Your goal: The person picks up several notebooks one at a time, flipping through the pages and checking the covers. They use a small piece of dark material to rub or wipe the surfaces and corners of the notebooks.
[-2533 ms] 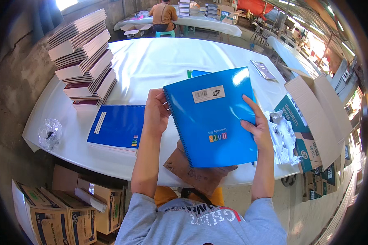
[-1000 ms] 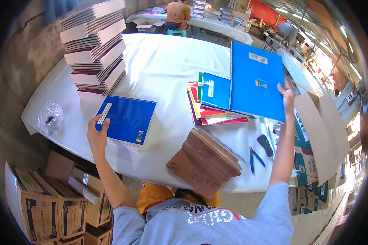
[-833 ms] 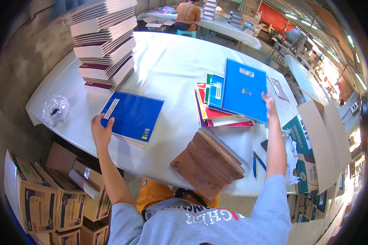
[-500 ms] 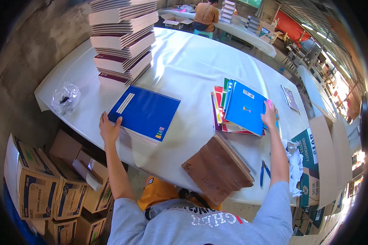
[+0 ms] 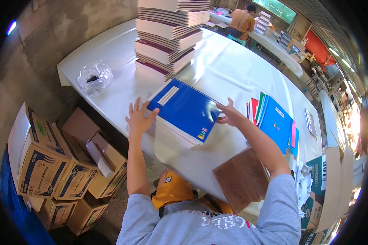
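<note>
A blue spiral notebook [image 5: 186, 108] with a pale label lies face up in front of me, with white page edges showing along its near side. My left hand [image 5: 139, 119] is at its left edge, fingers spread, the thumb over the cover's corner. At the opposite edge is my right hand [image 5: 232, 114], its fingers apart and its fingertips close to the cover; whether they touch it I cannot tell. To the right, a fanned pile of colourful notebooks has a blue notebook [image 5: 276, 122] on top. Beyond the middle notebook stands a tall stack of notebooks [image 5: 165, 45].
A crumpled clear plastic bag [image 5: 95, 77] lies on the white-covered table [image 5: 122, 53] at the left. Brown paper [image 5: 241, 179] overhangs the near edge. Cardboard boxes [image 5: 43, 171] are piled at lower left, and an open carton [image 5: 321, 192] stands right. Another person [image 5: 242, 22] sits far off.
My right hand has left the colourful pile and come to the right edge of the middle notebook. My left hand's fingers have spread. The whole view has shifted.
</note>
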`<move>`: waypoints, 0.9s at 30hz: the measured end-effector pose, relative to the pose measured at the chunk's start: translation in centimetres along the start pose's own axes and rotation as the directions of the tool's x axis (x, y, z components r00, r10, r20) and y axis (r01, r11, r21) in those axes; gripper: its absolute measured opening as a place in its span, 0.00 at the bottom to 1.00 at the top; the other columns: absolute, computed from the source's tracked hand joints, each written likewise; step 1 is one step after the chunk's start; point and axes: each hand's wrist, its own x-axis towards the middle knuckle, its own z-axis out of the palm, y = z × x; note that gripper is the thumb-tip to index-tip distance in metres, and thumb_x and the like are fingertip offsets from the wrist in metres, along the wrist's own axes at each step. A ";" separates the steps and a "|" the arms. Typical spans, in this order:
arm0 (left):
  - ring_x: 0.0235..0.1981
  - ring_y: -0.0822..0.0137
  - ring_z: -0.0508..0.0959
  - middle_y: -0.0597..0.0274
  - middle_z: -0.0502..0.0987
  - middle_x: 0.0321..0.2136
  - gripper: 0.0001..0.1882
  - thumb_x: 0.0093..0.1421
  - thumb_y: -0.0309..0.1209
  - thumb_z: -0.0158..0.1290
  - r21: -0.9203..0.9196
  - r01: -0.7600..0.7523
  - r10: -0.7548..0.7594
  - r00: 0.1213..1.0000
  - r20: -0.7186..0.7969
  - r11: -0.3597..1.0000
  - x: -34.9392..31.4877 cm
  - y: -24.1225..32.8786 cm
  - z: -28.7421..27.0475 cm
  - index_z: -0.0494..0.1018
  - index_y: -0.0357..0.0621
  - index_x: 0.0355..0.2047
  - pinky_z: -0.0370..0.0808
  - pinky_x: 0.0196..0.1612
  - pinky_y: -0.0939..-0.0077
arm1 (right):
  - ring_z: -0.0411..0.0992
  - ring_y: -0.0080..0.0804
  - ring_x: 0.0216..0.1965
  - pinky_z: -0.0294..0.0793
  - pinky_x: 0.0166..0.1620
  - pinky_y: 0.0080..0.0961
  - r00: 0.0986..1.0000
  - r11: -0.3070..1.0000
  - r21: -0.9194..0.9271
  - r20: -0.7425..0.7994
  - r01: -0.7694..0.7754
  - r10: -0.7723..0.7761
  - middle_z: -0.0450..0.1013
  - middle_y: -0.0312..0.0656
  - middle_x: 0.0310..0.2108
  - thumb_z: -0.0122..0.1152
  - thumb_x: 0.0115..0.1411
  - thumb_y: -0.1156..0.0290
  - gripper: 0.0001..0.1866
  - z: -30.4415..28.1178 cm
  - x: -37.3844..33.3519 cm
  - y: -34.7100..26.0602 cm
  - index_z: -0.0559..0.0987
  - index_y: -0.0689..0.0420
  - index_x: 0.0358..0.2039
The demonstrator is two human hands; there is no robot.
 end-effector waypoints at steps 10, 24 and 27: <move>0.62 0.41 0.49 0.62 0.63 0.57 0.27 0.47 0.53 0.58 -0.195 -0.092 0.128 0.975 0.180 0.976 -0.2 -1.9 -1.6 0.74 0.57 0.46 0.36 0.56 0.30 | 0.71 0.34 0.36 0.73 0.40 0.36 0.989 0.927 0.360 -0.134 0.108 -0.063 0.71 0.44 0.36 0.55 0.57 0.74 0.12 4.6 -4.6 1.4 0.70 0.63 0.41; 0.61 0.57 0.56 0.67 0.68 0.53 0.34 0.48 0.60 0.51 0.129 -0.151 0.108 0.950 0.292 0.980 1.3 3.1 -2.2 0.71 0.52 0.48 0.31 0.52 0.21 | 0.70 0.30 0.39 0.69 0.44 0.26 0.741 0.851 -0.006 -0.488 0.525 -0.461 0.71 0.40 0.37 0.60 0.48 0.80 0.21 8.1 -6.4 7.0 0.67 0.60 0.44; 0.60 0.60 0.60 0.62 0.67 0.54 0.36 0.47 0.59 0.53 0.187 -0.108 0.059 0.966 0.250 0.976 1.2 1.2 -1.9 0.68 0.51 0.52 0.30 0.53 0.23 | 0.72 0.38 0.35 0.70 0.40 0.32 0.652 0.830 -0.188 -0.537 0.525 -0.535 0.72 0.47 0.33 0.58 0.49 0.79 0.20 10.4 -7.8 5.6 0.66 0.60 0.43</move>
